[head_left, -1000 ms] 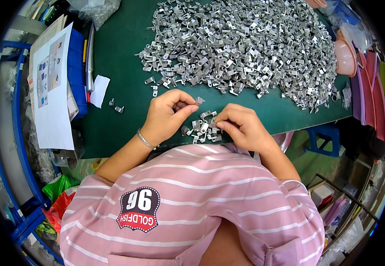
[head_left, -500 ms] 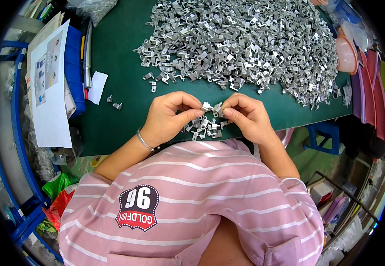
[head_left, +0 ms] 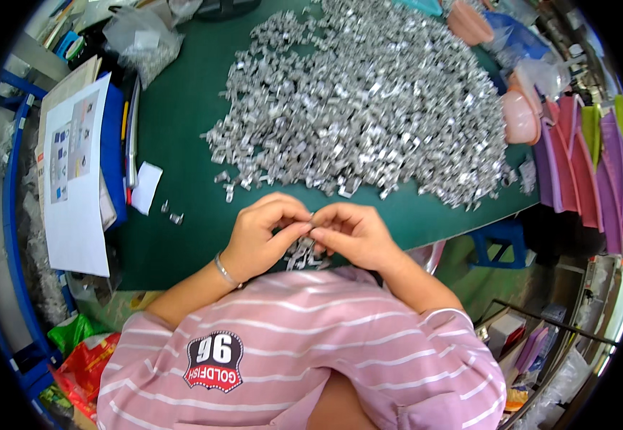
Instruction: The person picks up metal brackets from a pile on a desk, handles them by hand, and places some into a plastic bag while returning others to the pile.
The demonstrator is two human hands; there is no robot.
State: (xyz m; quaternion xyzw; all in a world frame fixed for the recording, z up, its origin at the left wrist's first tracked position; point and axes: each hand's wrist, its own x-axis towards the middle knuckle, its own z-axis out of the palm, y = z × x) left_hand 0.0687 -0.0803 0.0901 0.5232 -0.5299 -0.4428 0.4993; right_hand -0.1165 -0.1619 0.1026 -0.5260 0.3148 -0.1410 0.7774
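My left hand and my right hand meet at the near edge of the green table, fingertips touching. Each is closed in a pinch. Small silvery metal clips are held between the fingertips, and the fingers hide most of them. Right below the hands lies a small cluster of metal clips, partly covered by the fingers. Beyond the hands spreads a large heap of the same small metal clips. Two loose clips lie off to the left.
At left stand a blue file holder with a printed sheet and a paper scrap. A clear bag of parts lies at the far left. Pink bowls flank the heap's right side. A blue stool stands below the table's right edge.
My hands have come together from slightly apart, so their fingertips now touch. The view has shifted, showing more of the table's far side.
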